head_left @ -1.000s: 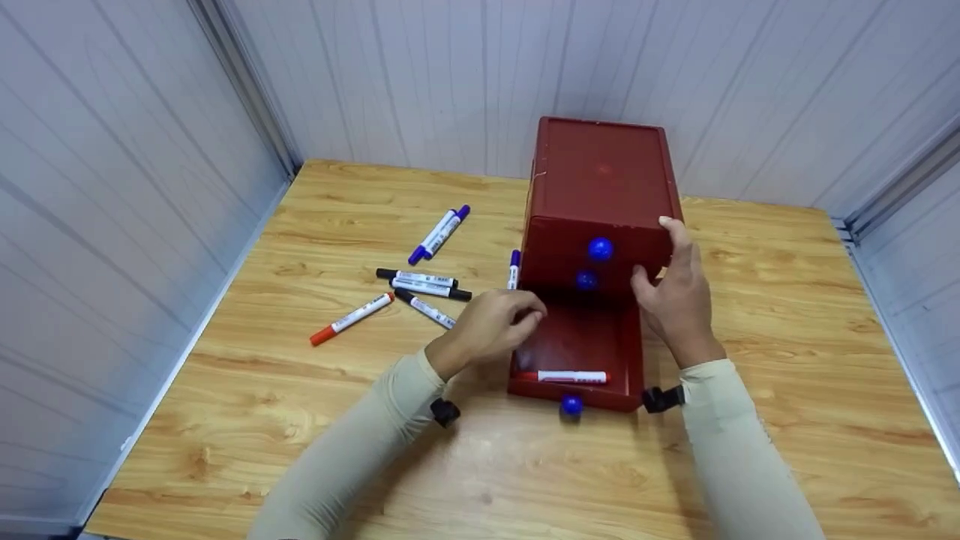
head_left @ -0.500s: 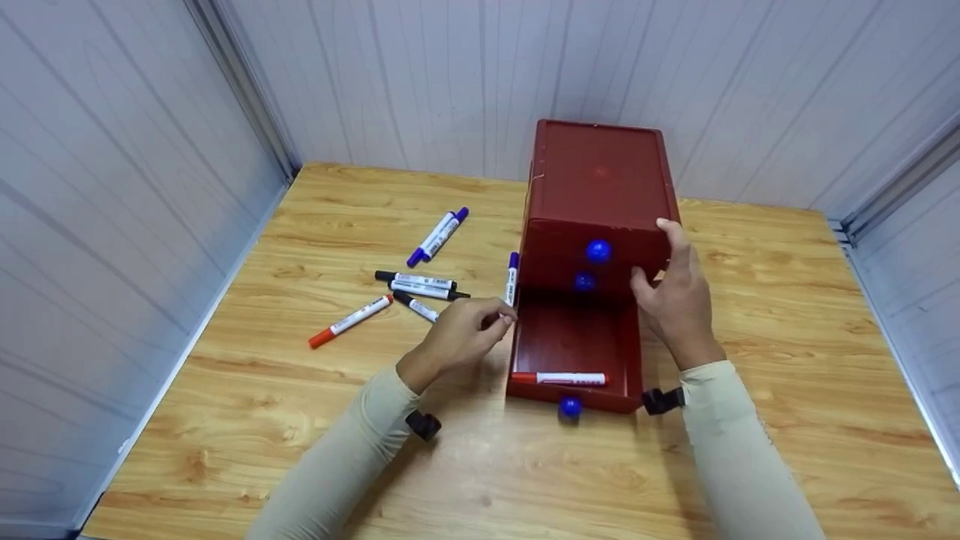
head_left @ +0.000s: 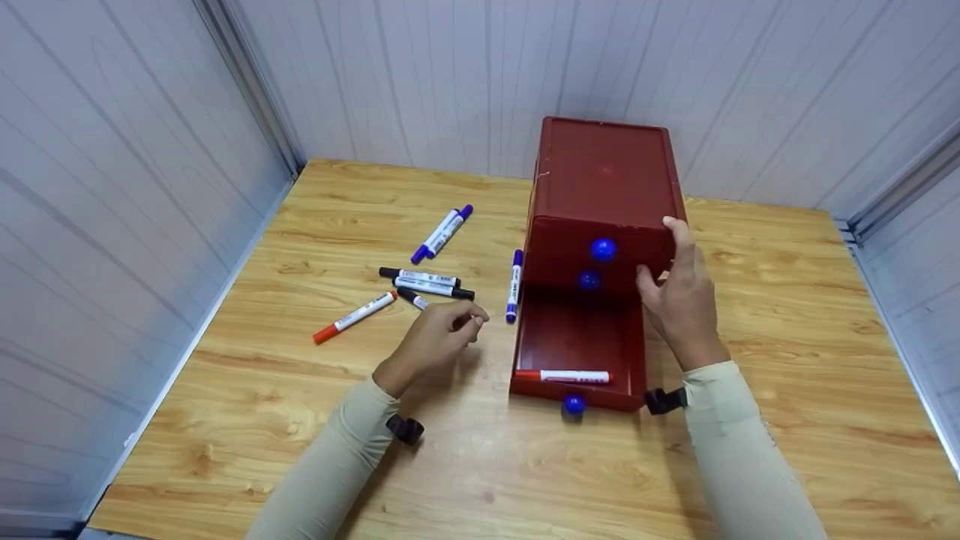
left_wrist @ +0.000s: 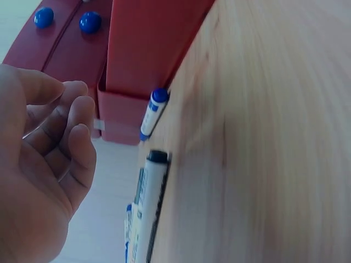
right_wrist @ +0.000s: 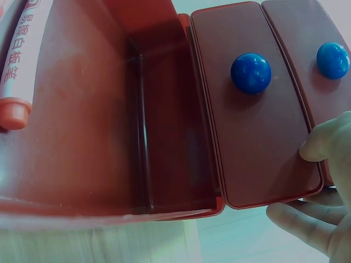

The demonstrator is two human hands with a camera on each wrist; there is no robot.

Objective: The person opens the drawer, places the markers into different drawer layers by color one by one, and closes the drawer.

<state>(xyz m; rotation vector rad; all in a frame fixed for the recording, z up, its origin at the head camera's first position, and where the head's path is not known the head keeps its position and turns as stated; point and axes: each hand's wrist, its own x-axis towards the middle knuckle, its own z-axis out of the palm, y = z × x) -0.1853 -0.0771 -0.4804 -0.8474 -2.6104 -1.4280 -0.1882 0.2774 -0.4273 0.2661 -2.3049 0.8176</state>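
In the head view, a dark red drawer cabinet (head_left: 607,176) with blue round knobs stands at the back right. Its bottom drawer (head_left: 581,337) is pulled out, and a red-capped whiteboard marker (head_left: 574,376) lies inside near the drawer front. My right hand (head_left: 681,304) holds the cabinet's front right corner, with the thumb on a drawer front and the fingers along the side. My left hand (head_left: 435,337) hovers over the table left of the drawer, fingers loosely curled and holding nothing. Nearest to it are a black-capped marker (head_left: 412,297) and a blue-capped marker (head_left: 514,289) beside the cabinet.
Two black-capped markers (head_left: 427,285) lie side by side farther left. Behind them are two blue-capped markers (head_left: 442,234) together. An orange-red-capped marker (head_left: 354,318) lies at the left. White panels (head_left: 420,82) wall in the wooden table (head_left: 247,420).
My left hand has moved left from above the open drawer to over the table, uncovering the blue-capped marker beside the cabinet. My right hand stays at the cabinet's corner.
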